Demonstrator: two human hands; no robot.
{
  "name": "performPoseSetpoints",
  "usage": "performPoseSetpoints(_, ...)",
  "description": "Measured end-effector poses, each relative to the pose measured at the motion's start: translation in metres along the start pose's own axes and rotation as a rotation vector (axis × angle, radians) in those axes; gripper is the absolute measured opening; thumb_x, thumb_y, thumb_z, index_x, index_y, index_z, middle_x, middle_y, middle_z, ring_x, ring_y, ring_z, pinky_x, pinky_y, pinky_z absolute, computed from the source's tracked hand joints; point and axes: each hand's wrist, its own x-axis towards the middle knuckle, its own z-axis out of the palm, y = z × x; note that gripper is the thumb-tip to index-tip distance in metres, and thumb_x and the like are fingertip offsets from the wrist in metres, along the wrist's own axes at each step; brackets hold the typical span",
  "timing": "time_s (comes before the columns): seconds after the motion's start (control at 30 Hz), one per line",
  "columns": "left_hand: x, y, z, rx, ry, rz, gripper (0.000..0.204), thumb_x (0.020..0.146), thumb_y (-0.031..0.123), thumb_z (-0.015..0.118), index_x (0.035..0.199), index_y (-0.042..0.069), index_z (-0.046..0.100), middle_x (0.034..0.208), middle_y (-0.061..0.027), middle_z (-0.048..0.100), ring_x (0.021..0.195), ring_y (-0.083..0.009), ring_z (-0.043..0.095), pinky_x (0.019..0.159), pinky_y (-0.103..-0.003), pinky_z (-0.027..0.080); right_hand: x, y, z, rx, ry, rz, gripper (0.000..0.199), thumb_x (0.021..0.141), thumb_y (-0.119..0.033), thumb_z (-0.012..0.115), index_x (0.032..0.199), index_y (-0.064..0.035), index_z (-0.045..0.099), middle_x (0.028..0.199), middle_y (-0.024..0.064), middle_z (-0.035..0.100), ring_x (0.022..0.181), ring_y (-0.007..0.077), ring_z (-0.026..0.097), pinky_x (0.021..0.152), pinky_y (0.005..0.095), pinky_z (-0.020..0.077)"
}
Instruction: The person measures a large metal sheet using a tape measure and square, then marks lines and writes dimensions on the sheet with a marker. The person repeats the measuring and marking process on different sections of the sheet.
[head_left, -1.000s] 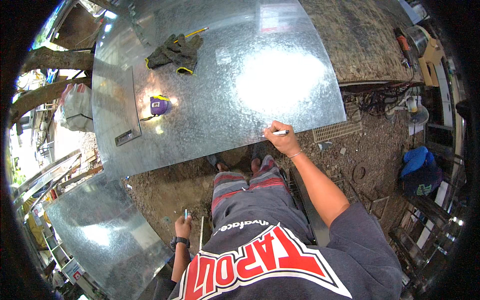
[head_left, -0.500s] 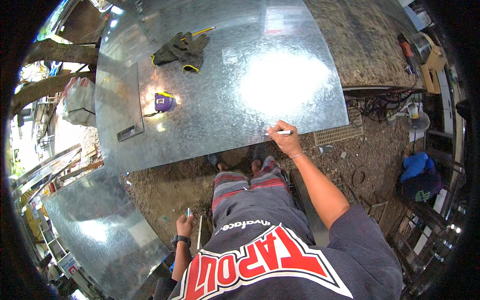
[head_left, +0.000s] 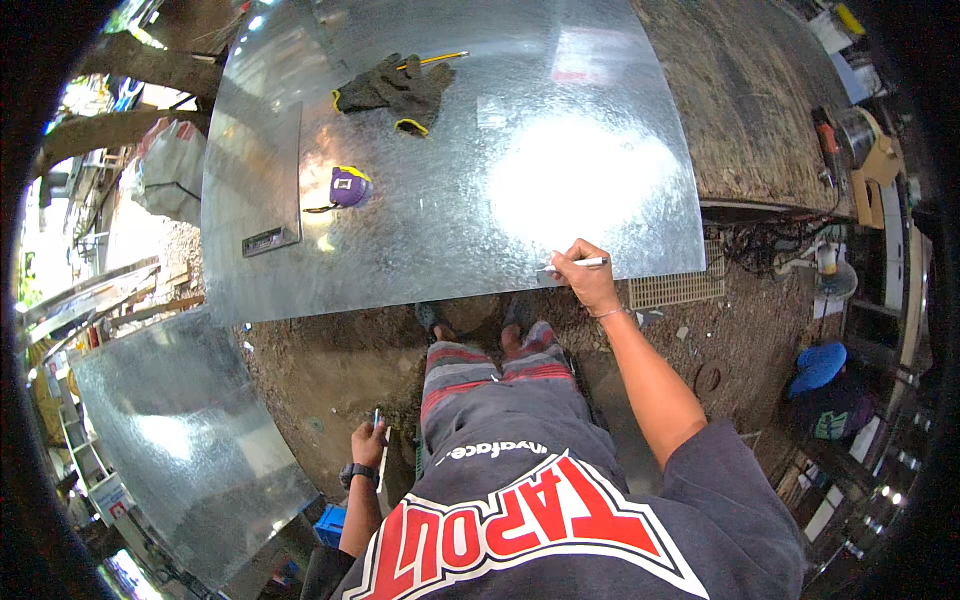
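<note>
My right hand [head_left: 588,280] grips a white marker pen [head_left: 592,262] with a dark end. The pen's tip is at the near edge of a large shiny sheet of metal [head_left: 420,220]. Down by my left side, my left hand [head_left: 369,441] is closed on a slim pale object [head_left: 376,416], too small to name. A narrow white strip [head_left: 384,458] shows beside that hand; whether the hand holds it I cannot tell. On the sheet lie a purple and yellow tape measure [head_left: 350,187], dark work gloves [head_left: 405,92], a yellow pencil [head_left: 440,58] and a flat metal square [head_left: 272,238].
A second metal sheet [head_left: 180,440] lies at the lower left. To the right are a worn wooden tabletop [head_left: 740,120], a plastic grate [head_left: 680,288] and tangled cables [head_left: 760,245]. Another person in a blue cap [head_left: 818,368] is at the far right. The ground is rough dirt.
The view has shifted a little. My right hand and the marker pen have moved slightly right along the sheet's near edge. My left hand still holds the slim object.
</note>
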Motion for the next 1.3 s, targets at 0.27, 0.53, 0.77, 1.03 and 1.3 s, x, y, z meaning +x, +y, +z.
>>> performPoseSetpoints(0.27, -0.015, -0.012, 0.016, 0.007, -0.006, 0.028, 0.032, 0.096, 0.029, 0.066, 0.081, 0.001, 0.064, 0.068, -0.0012, 0.06, 0.061, -0.0092, 0.052, 0.056, -0.028, 0.041, 0.017, -0.009, 0.027, -0.225, -0.238, -0.023, 0.033, 0.089, -0.018, 0.072, 0.065, -0.0063, 0.052, 0.059, -0.0021, 0.053, 0.058, 0.005, 0.044, 0.055, 0.0275, 0.0402)
performPoseSetpoints(0.53, -0.031, -0.017, 0.022, 0.017, 0.013, -0.007, 0.032, 0.095, 0.027, 0.066, 0.077, 0.0, 0.063, 0.062, -0.0006, 0.058, 0.057, -0.0085, 0.051, 0.052, -0.029, 0.039, 0.018, -0.002, 0.024, -0.266, -0.265, -0.039, 0.034, 0.089, -0.018, 0.073, 0.065, -0.006, 0.052, 0.059, -0.0027, 0.052, 0.057, 0.0053, 0.044, 0.051, 0.0274, 0.0374)
performPoseSetpoints(0.77, -0.034, -0.004, 0.025, -0.008, 0.006, -0.071, 0.031, 0.096, 0.025, 0.066, 0.076, 0.0, 0.063, 0.062, -0.0016, 0.059, 0.054, -0.0108, 0.052, 0.05, -0.029, 0.039, 0.019, -0.004, 0.022, -0.264, -0.272, -0.037, 0.034, 0.089, -0.019, 0.073, 0.065, -0.0057, 0.052, 0.059, -0.0026, 0.053, 0.058, 0.0051, 0.046, 0.051, 0.0273, 0.0365)
performPoseSetpoints(1.03, -0.018, -0.03, 0.013, 0.041, 0.02, 0.052, 0.034, 0.096, 0.032, 0.068, 0.078, 0.003, 0.061, 0.062, -0.0038, 0.06, 0.053, -0.0131, 0.058, 0.049, -0.029, 0.044, 0.021, -0.001, 0.022, -0.353, -0.275, -0.083, 0.032, 0.088, -0.017, 0.071, 0.066, -0.0057, 0.051, 0.059, -0.001, 0.053, 0.06, 0.0053, 0.049, 0.052, 0.0265, 0.0397)
performPoseSetpoints(1.3, -0.029, -0.027, 0.019, -0.047, 0.022, 0.002, 0.033, 0.095, 0.027, 0.067, 0.076, 0.001, 0.061, 0.064, -0.0027, 0.06, 0.056, -0.01, 0.054, 0.052, -0.028, 0.041, 0.02, -0.023, 0.038, -0.246, -0.311, 0.007, 0.035, 0.088, -0.02, 0.073, 0.065, -0.0068, 0.05, 0.059, -0.0014, 0.053, 0.057, 0.0063, 0.049, 0.051, 0.0268, 0.0398)
